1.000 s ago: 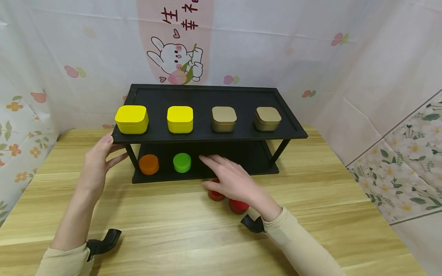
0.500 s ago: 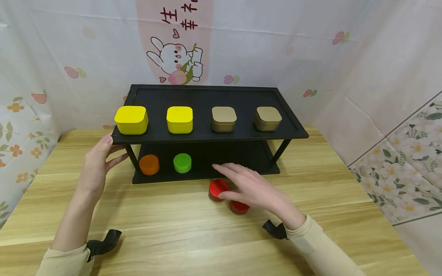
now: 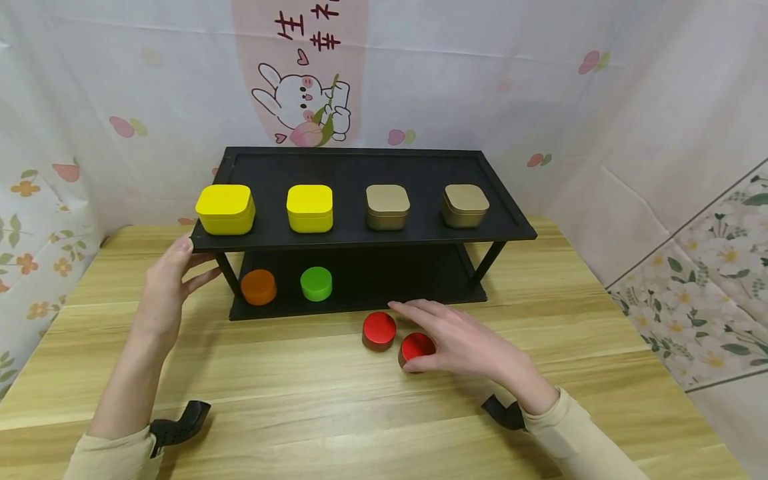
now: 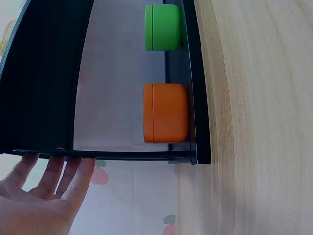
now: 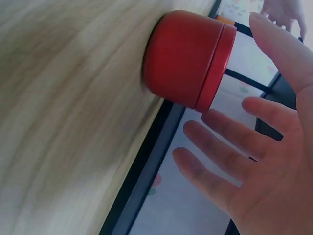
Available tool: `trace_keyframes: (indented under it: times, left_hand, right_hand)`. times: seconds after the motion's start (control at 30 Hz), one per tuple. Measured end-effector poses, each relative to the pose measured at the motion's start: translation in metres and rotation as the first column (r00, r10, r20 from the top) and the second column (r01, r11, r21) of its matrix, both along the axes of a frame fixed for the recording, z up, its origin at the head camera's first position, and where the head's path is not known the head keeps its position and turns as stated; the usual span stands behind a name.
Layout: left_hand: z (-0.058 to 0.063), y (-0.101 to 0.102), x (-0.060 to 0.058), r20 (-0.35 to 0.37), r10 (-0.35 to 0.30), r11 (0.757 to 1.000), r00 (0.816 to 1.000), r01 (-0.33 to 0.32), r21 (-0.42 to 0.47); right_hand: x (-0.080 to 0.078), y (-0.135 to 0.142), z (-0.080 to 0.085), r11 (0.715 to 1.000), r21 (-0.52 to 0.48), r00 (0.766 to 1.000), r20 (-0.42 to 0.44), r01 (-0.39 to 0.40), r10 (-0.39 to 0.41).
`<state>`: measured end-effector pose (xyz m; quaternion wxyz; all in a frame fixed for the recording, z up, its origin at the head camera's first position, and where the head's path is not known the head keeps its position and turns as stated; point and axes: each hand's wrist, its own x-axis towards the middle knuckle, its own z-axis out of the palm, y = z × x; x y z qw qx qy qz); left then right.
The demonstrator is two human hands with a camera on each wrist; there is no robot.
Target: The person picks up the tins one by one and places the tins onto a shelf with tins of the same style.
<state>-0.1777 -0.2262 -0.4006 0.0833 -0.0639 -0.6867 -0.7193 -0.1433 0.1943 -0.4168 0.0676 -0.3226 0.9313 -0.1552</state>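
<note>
My left hand (image 3: 163, 287) grips the left end of the black two-tier shelf (image 3: 360, 167), thumb at the upper tier's corner and fingers below it. In the left wrist view the fingertips of the left hand (image 4: 44, 200) meet the shelf's edge. My right hand (image 3: 462, 340) spreads over the nearer round red tin (image 3: 415, 347), thumb on its front side and fingers extended beyond it. A second round red tin (image 3: 379, 330) stands just left of it, in front of the shelf. The right wrist view shows a red tin (image 5: 186, 58) between thumb and fingers, with space around it.
On the upper tier stand two yellow boxes (image 3: 225, 210) (image 3: 310, 209) and two beige-gold boxes (image 3: 387, 208) (image 3: 465, 207). An orange round tin (image 3: 259, 287) and a green one (image 3: 316, 284) sit on the lower tier. Behind the wooden table (image 3: 288, 400) hangs a printed cloth (image 3: 444, 73).
My right hand has drawn back from the shelf's lower tier, moving right and toward me to the nearer red tin. Both red tins now show more fully. The left hand stays on the shelf.
</note>
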Motion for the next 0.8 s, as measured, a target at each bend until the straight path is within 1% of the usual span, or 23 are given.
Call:
trace_keyframes:
  times: [0.2,0.3,0.5,0.6,0.8]
  left_hand:
    - [0.000,0.000,-0.001,-0.001,0.004,1.000,1.000,-0.004,0.022]
    - [0.000,0.000,-0.001,-0.003,0.000,0.999,1.000,0.000,0.032]
    - [0.001,0.000,0.000,-0.008,0.001,1.000,1.000,-0.001,0.017]
    - [0.001,0.001,0.000,-0.008,0.002,1.000,1.000,-0.002,0.026]
    - [0.001,0.001,0.000,0.001,0.006,1.000,1.000,-0.006,0.028]
  right_hand:
    - [0.002,0.008,-0.004,1.000,0.011,1.000,-0.013,-0.015,0.015]
    - [0.004,0.011,-0.004,1.000,0.013,1.000,0.001,-0.004,0.004]
    - [0.006,0.014,-0.007,1.000,0.020,1.000,0.011,0.022,-0.023]
    - [0.007,0.016,-0.008,0.999,0.029,0.999,0.024,0.040,-0.040]
    - [0.009,0.017,-0.011,0.999,0.032,0.999,0.030,0.033,-0.034]
